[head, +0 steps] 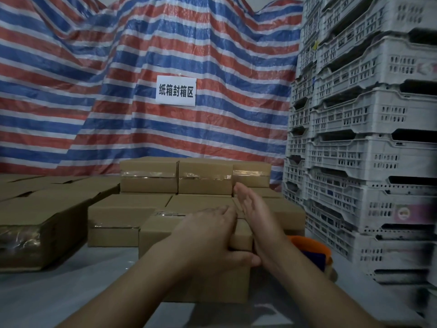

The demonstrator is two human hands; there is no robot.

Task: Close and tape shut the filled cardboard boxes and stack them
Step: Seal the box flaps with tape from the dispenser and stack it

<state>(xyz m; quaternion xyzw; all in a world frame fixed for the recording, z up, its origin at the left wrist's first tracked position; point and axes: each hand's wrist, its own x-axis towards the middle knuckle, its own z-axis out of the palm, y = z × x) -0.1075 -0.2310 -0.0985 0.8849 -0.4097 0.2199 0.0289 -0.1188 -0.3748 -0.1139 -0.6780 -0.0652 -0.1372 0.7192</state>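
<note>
Two hands meet a closed cardboard box point(165, 235): left hand point(205, 235) pressing flat, right hand point(255, 214) open.

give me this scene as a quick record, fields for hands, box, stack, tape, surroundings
left hand: palm down on the near box, thumb over its front edge
right hand: open, edge-on beside the box's right side
near box: flaps closed, on the floor
stacked boxes: taped, a row of three on a lower layer
tape dispenser: orange, on the floor right of the box, partly hidden
crates: white, stacked at right
tarp: striped, with a sign
</note>
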